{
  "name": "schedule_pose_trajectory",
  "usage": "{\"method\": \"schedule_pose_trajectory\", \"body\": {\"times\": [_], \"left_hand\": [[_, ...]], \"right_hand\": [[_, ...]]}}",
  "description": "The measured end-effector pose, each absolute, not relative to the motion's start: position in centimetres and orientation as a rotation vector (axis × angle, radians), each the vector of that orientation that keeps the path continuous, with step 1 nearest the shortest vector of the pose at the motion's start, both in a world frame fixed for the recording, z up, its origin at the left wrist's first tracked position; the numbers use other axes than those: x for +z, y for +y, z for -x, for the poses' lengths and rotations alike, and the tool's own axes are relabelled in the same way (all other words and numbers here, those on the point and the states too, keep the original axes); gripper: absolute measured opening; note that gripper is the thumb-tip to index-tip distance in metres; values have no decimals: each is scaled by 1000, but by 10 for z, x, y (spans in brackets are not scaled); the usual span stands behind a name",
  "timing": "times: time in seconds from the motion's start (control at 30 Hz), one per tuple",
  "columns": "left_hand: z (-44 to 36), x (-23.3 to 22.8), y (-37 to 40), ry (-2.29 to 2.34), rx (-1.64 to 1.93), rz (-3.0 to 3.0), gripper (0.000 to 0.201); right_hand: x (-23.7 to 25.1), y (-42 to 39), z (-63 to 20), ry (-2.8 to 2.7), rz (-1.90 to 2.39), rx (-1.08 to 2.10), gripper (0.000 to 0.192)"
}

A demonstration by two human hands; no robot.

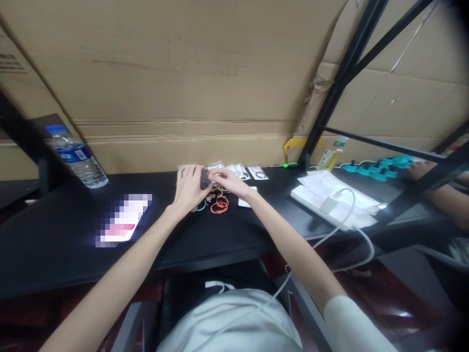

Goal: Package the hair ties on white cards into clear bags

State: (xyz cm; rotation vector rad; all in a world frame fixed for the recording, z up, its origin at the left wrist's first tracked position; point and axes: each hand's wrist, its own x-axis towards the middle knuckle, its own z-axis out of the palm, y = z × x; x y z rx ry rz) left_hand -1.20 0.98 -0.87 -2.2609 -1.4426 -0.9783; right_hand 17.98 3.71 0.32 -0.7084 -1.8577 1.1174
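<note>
My left hand (188, 188) and my right hand (229, 182) meet over the middle of a black table (54, 254). Between their fingers is a small dark item in a clear packet (205, 179); both hands grip it. Just below the hands lies a little pile of hair ties, with orange and pink rings (220, 204) on top. Behind the hands, several small clear packets with dark rings (258, 173) lie in a row near the cardboard wall.
A water bottle (77, 159) lies at the back left, and a lit phone (122, 221) rests left of the hands. A white power strip (322, 201) with a cable and papers sits on the right. Another person's arm (445, 193) reaches in by teal objects (381, 166).
</note>
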Motion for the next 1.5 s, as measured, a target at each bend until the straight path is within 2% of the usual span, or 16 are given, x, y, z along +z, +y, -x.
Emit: {"method": "schedule_pose_trajectory", "body": {"times": [0.13, 0.27, 0.4, 0.63, 0.77, 1.3, 1.5], "left_hand": [[12, -9, 10, -1473, -1011, 2246, 44], [14, -11, 13, -1503, -1020, 2258, 42], [16, -14, 15, -1496, -1005, 2266, 36], [16, -16, 16, -1549, -915, 2254, 39], [18, -17, 18, -1577, -924, 2227, 37], [16, -12, 15, -1571, -939, 2346, 37], [18, -6, 12, -1689, -1020, 2300, 47]], "right_hand": [[4, 35, -177, -2000, 677, 814, 19], [6, 32, -179, -1991, 728, 694, 21], [6, 31, -179, -1963, 728, 686, 21], [-4, 35, -174, -1951, 765, 556, 10], [-6, 37, -175, -1930, 752, 563, 10], [2, 29, -176, -1953, 787, 605, 21], [24, 44, -213, -1786, 888, 494, 28]]}}
